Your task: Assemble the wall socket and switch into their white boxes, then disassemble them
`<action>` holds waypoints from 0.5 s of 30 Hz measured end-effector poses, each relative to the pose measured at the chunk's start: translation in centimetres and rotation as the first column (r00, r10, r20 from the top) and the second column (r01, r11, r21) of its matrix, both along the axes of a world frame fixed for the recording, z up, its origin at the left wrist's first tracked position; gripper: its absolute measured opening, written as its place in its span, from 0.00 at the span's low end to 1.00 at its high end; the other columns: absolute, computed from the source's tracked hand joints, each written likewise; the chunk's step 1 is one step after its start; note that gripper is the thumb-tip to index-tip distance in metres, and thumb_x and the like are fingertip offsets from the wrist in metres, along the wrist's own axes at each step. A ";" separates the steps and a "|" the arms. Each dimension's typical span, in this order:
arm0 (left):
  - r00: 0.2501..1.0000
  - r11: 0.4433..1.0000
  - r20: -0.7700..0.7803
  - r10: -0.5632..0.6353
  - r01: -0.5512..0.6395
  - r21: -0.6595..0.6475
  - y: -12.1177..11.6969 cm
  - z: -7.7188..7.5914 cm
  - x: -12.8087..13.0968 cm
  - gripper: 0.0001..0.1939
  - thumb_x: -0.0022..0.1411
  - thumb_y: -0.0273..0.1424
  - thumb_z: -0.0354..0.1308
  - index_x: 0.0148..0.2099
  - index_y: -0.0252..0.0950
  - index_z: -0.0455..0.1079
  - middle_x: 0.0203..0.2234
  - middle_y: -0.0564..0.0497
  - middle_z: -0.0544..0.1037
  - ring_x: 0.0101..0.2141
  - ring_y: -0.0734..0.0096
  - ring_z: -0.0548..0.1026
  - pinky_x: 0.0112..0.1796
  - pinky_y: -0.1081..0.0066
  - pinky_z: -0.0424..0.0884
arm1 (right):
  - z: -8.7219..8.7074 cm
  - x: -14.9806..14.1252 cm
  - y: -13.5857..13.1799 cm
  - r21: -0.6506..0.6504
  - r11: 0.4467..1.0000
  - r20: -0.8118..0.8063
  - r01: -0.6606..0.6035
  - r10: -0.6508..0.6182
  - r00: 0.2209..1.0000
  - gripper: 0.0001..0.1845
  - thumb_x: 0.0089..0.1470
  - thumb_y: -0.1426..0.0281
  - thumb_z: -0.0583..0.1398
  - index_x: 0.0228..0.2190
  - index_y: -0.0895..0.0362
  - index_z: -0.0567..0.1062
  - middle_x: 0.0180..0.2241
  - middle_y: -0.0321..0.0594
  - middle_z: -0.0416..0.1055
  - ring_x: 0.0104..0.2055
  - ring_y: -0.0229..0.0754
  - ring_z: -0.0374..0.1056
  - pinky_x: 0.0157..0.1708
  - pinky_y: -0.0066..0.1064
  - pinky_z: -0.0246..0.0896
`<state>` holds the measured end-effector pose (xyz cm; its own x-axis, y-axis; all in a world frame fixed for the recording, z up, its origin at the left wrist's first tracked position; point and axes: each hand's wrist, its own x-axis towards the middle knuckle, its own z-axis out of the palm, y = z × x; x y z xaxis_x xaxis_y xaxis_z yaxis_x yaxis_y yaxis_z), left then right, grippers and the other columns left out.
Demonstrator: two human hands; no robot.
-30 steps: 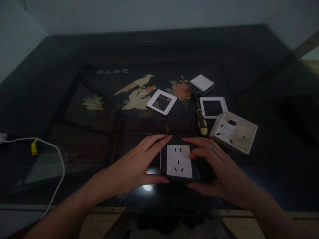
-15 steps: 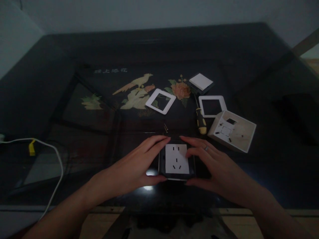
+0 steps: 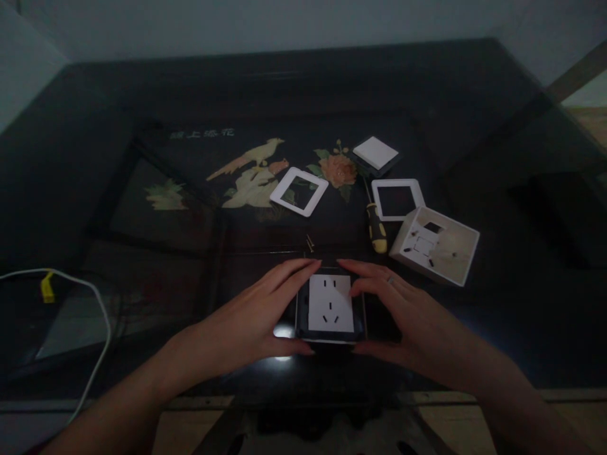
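Observation:
A wall socket (image 3: 331, 303) with a white five-hole face and a dark surround lies near the table's front edge, face up. My left hand (image 3: 265, 309) grips its left side, fingers at the far edge and thumb at the near edge. On the opposite side my right hand (image 3: 403, 309), with a ring on one finger, holds the far and near edges in the same way. One right finger touches the white face. Just beyond the socket lie small screws (image 3: 310, 242). What sits beneath the socket is mostly hidden.
A screwdriver (image 3: 376, 229) with a yellow-black handle lies beyond my right hand. Around it are a white mounting box (image 3: 439, 246), a white frame (image 3: 300, 191), a second white frame (image 3: 375, 201) and a white-faced switch panel (image 3: 375, 152). A white cable (image 3: 105, 309) runs along the left.
The whole view has shifted slightly, so everything on the table appears a little further left. Both hands keep their hold on the socket.

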<state>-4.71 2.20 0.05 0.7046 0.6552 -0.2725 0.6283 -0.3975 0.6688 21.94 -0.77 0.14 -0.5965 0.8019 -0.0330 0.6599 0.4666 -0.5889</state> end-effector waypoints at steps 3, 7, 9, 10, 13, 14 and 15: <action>1.000 0.999 0.011 -0.005 0.004 0.044 0.0 -0.1 0.2 0.50 0.56 0.37 0.68 0.70 0.46 0.40 0.67 0.42 0.53 0.65 0.54 0.58 0.62 0.53 0.61 | 0.0 -0.1 0.0 0.015 1.000 0.003 0.000 0.000 1.000 0.31 0.45 0.70 0.70 0.47 0.53 0.62 0.62 0.53 0.62 0.63 0.52 0.61 0.55 0.50 0.67; 1.000 0.995 0.019 -0.004 0.002 0.095 -0.1 -0.1 0.4 0.48 0.55 0.36 0.68 0.69 0.43 0.43 0.65 0.40 0.57 0.63 0.53 0.61 0.60 0.52 0.64 | 0.2 0.0 0.0 0.024 1.000 0.006 0.013 -0.013 1.000 0.34 0.42 0.70 0.72 0.48 0.52 0.62 0.62 0.53 0.62 0.64 0.53 0.60 0.56 0.50 0.66; 1.000 0.994 0.012 0.004 -0.005 0.112 -0.2 -0.1 0.5 0.48 0.55 0.36 0.68 0.69 0.43 0.44 0.64 0.40 0.57 0.62 0.52 0.63 0.59 0.52 0.65 | 0.2 0.3 0.0 0.010 0.999 -0.024 0.043 -0.042 0.999 0.34 0.43 0.69 0.72 0.47 0.51 0.62 0.63 0.50 0.62 0.63 0.51 0.61 0.56 0.48 0.67; 1.000 0.993 0.009 0.008 -0.009 0.118 -0.2 -0.1 0.5 0.47 0.55 0.36 0.68 0.69 0.42 0.44 0.64 0.40 0.58 0.61 0.52 0.63 0.59 0.52 0.66 | 0.2 0.4 0.1 0.003 0.997 -0.040 0.075 -0.075 0.996 0.33 0.44 0.69 0.71 0.47 0.50 0.61 0.63 0.48 0.62 0.62 0.49 0.63 0.55 0.47 0.68; 1.000 0.992 0.007 0.016 -0.016 0.125 -0.2 0.0 0.6 0.47 0.54 0.36 0.68 0.68 0.43 0.44 0.64 0.41 0.58 0.61 0.53 0.64 0.59 0.53 0.67 | 0.1 1.0 0.2 0.031 0.980 -0.083 0.196 -0.193 0.978 0.29 0.48 0.69 0.69 0.48 0.49 0.61 0.59 0.45 0.67 0.58 0.48 0.68 0.53 0.45 0.69; 1.000 0.992 0.008 0.017 -0.017 0.124 -0.2 0.0 0.6 0.47 0.54 0.36 0.69 0.68 0.43 0.45 0.64 0.41 0.58 0.61 0.53 0.64 0.59 0.53 0.67 | 0.1 1.1 0.2 0.047 0.973 -0.093 0.227 -0.222 0.971 0.28 0.50 0.70 0.68 0.48 0.49 0.61 0.58 0.45 0.69 0.57 0.48 0.69 0.53 0.46 0.69; 1.000 0.992 0.009 0.018 -0.019 0.123 -0.2 0.0 0.6 0.47 0.54 0.36 0.69 0.68 0.43 0.45 0.64 0.41 0.58 0.61 0.53 0.64 0.59 0.53 0.67 | 0.1 1.2 0.3 0.061 0.968 -0.100 0.245 -0.238 0.966 0.26 0.51 0.70 0.67 0.48 0.49 0.62 0.57 0.45 0.70 0.56 0.48 0.69 0.53 0.46 0.69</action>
<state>-4.14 2.02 0.05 0.6940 0.6962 -0.1836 0.6311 -0.4655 0.6205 23.17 -0.50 0.24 -0.3829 0.9207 0.0753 0.7035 0.3434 -0.6222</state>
